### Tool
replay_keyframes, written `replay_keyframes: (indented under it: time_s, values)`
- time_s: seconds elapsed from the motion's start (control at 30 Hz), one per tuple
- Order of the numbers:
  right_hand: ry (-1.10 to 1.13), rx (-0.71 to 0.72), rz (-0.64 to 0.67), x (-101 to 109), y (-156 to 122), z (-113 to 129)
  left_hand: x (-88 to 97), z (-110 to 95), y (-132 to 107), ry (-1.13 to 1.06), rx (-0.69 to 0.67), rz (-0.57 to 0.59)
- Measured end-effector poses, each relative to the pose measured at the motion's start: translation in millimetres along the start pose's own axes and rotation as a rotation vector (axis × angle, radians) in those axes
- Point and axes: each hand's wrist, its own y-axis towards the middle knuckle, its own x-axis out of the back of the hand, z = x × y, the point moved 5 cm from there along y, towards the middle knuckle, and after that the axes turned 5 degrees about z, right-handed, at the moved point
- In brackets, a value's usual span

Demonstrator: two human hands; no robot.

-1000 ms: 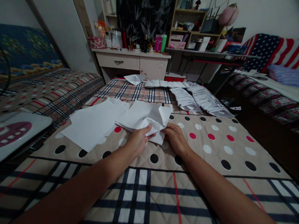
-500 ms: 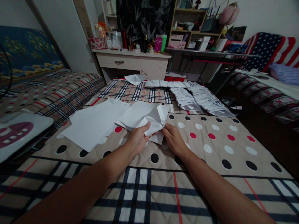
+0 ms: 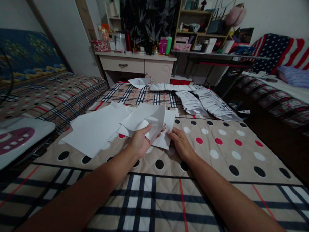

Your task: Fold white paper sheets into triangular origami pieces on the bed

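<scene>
So, a curled white sheet (image 3: 158, 117) is held just above the bed, pretty much mid-view. It's clamped in the grip of the left hand (image 3: 141, 142), thumb on the near face, fingers tucked behind, with fingertips poking out past its right edge. Right next to that, another white piece (image 3: 162, 141) is reached by the fingertips of the right hand (image 3: 180, 144). The fingers of that grip are bunched together, but whether the paper is actually pinched can't really be told from this angle.

Off to the left, a loose pile of flat sheets (image 3: 94, 130) is spread on the polka-dot and plaid bedspread (image 3: 157, 193). Further back on the right, folded papers (image 3: 215, 102) are lined up in tightly packed rows, and one folded piece (image 3: 138, 83) is left by itself near the far edge.

As for containers: pink boxes (image 3: 182, 46) are kept in the lower left compartment of the shelf unit (image 3: 196, 12), with bottles (image 3: 189, 2) parked on top. A purple box (image 3: 163, 46) and a green tube (image 3: 168, 45) are stood on the white dresser (image 3: 122, 65).
</scene>
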Motion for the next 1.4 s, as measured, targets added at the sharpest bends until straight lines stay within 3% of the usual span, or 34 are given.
replay_keyframes:
  time_s: [0.2,0.4,0.7,0.77,0.9,1.03,1.13,1.27,1.33,1.4]
  values:
    - [-0.038,0.013,-0.095,5.1,0.1,3.4,8.6,-7.5,4.8,0.010,-0.214,-0.100]
    - [-0.182,-0.004,-0.301,21.5,-0.2,4.0,18.8,0.8,13.1,-0.023,-0.104,-0.132]
    - [-0.087,-0.044,-0.291,24.2,-1.0,6.9,8.6,-7.4,4.0,0.032,-0.213,-0.119]
    - [-0.068,-0.043,-0.306,24.0,-2.9,10.1,9.3,-16.6,3.2,0.075,-0.280,-0.148]
    - [-0.055,-0.032,-0.306,24.4,-4.0,11.9,31.4,-49.2,4.7,0.050,-0.546,-0.376]
    - [-0.058,-0.032,-0.307,24.2,-3.2,11.3,52.9,-70.8,11.2,-0.111,-0.568,-0.478]
    - [-0.044,-0.038,-0.326,23.8,-4.0,12.4,57.1,-75.0,14.8,-0.225,-0.504,-0.428]
    - [0.000,-0.008,-0.405,30.4,-5.6,12.6,50.5,-64.1,18.0,-0.338,-0.337,-0.286]
    - [0.060,0.021,-0.487,38.9,-6.3,10.6,41.0,-54.0,17.7,-0.285,-0.229,-0.190]
    - [0.129,0.053,-0.564,47.5,-6.6,8.3,26.0,-42.3,14.2,-0.090,-0.125,-0.061]
